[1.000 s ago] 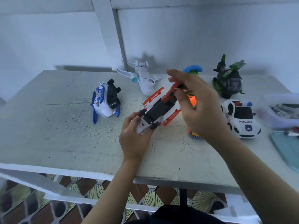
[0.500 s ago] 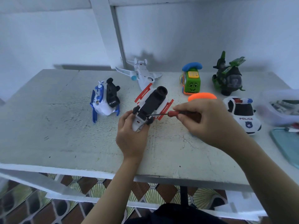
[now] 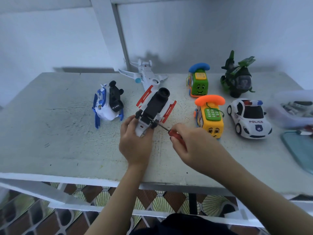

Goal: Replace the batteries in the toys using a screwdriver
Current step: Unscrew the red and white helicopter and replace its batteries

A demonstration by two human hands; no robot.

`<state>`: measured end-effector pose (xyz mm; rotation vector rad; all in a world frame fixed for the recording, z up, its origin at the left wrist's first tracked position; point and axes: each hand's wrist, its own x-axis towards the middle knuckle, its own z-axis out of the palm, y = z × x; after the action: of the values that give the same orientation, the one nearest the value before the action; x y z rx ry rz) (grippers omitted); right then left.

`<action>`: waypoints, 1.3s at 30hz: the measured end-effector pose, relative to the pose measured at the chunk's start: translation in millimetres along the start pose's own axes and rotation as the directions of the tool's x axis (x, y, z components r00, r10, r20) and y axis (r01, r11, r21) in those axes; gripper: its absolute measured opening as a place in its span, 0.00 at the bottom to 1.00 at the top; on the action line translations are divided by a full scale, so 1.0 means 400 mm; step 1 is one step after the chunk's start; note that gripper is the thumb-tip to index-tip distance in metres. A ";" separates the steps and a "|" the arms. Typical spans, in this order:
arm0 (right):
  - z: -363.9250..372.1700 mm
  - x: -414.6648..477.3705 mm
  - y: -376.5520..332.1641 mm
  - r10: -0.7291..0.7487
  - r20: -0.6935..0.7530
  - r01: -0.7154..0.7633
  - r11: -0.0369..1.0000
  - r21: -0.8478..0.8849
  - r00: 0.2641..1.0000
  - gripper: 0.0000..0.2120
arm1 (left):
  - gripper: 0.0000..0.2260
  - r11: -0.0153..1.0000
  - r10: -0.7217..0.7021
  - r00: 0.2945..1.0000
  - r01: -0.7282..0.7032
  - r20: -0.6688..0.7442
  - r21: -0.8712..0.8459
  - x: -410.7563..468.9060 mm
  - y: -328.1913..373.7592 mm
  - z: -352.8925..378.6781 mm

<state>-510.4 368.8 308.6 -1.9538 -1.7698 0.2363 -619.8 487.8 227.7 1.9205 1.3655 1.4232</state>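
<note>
A white toy with red side rails and a black underside (image 3: 155, 107) lies upside down on the white table (image 3: 59, 133), near its middle. My left hand (image 3: 135, 143) grips the toy's near white end. My right hand (image 3: 191, 146) holds a red-handled screwdriver (image 3: 176, 137); its thin shaft slants up and left, and its tip sits at the toy's black base by the small wheels.
A blue-and-white toy (image 3: 108, 104) lies to the left, a white plane (image 3: 144, 75) behind. To the right stand a green phone bus (image 3: 198, 82), a yellow phone bus (image 3: 210, 116), a green helicopter (image 3: 237, 77) and a police car (image 3: 249, 117). A plastic tub (image 3: 294, 107) and teal lid (image 3: 299, 150) sit far right.
My right hand came down from above the toy and drew back toward me, swinging the screwdriver so its tip meets the toy's underside. The toy now rests lower on the table.
</note>
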 end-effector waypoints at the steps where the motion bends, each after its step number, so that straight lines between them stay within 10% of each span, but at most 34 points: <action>1: 0.010 -0.005 -0.005 -0.008 -0.020 0.008 1.000 0.004 1.000 0.09 | 0.18 1.000 0.001 1.000 -0.001 -0.009 -0.003 0.000 0.000 0.001; 18: -0.027 0.037 0.048 0.122 -0.339 -0.094 0.991 0.098 0.933 0.09 | 0.21 0.999 0.043 0.999 -0.043 0.004 -0.001 0.001 -0.006 0.001; 29: -0.013 0.032 0.116 0.149 -0.276 -0.130 0.988 0.084 0.950 0.10 | 0.17 0.987 0.153 0.988 -0.153 0.006 -0.044 0.010 -0.016 -0.003; 39: -0.093 0.008 0.218 0.209 -0.345 -0.156 0.972 0.176 0.915 0.08 | 0.16 0.858 0.510 0.845 -0.485 -0.163 0.169 0.129 0.135 0.034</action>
<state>-416.4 359.4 300.9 -1.9139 -1.3000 0.0574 -581.7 511.1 289.4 2.3901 1.0913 1.8551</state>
